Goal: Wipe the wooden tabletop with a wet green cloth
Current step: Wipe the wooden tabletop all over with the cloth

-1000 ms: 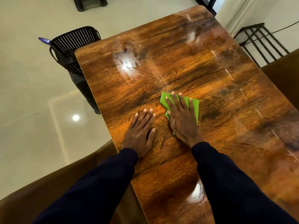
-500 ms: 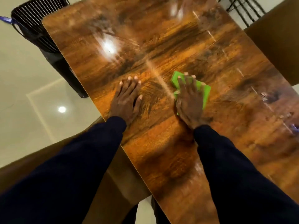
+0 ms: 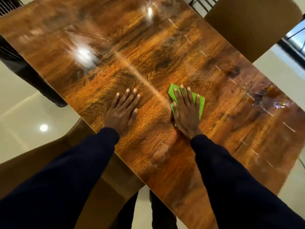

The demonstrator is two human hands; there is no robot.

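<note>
Head camera, from the left: a black mesh basket point(image 3: 7, 7) stands off the table's far-left corner, its inside cut off by the frame. On the wooden tabletop point(image 3: 148, 52) the left hand point(image 3: 123, 111) lies flat, palm down, its 5 fingers straight and slightly spread, holding nothing. Near it the right hand point(image 3: 185, 113) presses flat on the green cloth point(image 3: 200, 103), fingers extended — the cloth lies near the table's middle, showing past the fingertips and to the hand's right. A brown chair back point(image 3: 247, 27) stands at the table's right side.
</note>
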